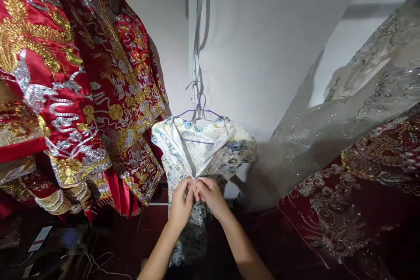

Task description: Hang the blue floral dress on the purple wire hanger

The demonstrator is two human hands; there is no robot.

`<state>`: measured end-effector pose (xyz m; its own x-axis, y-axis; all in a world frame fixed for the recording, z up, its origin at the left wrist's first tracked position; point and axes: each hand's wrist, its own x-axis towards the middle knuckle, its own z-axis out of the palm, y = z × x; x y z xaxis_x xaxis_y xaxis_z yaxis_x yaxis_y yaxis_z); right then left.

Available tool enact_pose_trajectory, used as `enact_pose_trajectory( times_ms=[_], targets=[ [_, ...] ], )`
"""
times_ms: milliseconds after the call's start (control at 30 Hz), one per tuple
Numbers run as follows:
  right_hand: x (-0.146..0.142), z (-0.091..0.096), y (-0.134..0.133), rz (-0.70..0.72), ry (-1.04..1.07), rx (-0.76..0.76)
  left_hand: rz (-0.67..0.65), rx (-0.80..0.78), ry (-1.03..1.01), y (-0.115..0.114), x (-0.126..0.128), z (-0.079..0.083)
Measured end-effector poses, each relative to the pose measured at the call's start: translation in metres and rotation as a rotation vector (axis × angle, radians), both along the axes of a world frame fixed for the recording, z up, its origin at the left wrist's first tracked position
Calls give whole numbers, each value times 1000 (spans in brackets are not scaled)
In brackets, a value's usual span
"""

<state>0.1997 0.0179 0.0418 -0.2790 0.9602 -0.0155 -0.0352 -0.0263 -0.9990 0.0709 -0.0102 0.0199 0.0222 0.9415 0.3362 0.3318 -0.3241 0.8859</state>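
two bare hands, the left hand (181,201) and the right hand (211,194), meet fingertip to fingertip, both pinching the front edges of one floral dress (234,151) at the foot of its v-shaped neck opening; the fingers hide exactly what they grip there. the dress hangs upright on one purple hanger (199,106), whose lower bar shows inside the neckline. the hanger's hook goes up to pale straps (197,48) in front of the white wall (262,52). one red embroidered jacket (123,76) hangs close by the dress's left edge. off its right edge, wall shows up to one sheer beaded garment (300,140), with a dark red beaded one (344,210) below. near the floor's left corner lie one white oblong device (40,239) and a looped white cable (95,267).
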Motion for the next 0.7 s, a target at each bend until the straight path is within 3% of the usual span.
enact_pose_trajectory(
  times_ms=[167, 267, 333, 433, 600, 700],
  targets=[
    [4, 31, 18, 69, -107, 64, -42, 0, 24, 26, 4, 13],
    [3, 37, 26, 55, -93, 50, -130, -3, 8, 38, -2, 20],
    [3, 37, 30, -18, -23, 31, -174, 8, 14, 44, -3, 20],
    [6, 49, 42, -241, 132, 43, -212, 51, 116, 49, -1, 14],
    [11, 117, 79, -357, 192, 139, -295, 79, 305, 55, -4, 5],
    [8, 149, 89, -441, 249, 200, -382, 93, 382, 62, -15, 17]
  ],
)
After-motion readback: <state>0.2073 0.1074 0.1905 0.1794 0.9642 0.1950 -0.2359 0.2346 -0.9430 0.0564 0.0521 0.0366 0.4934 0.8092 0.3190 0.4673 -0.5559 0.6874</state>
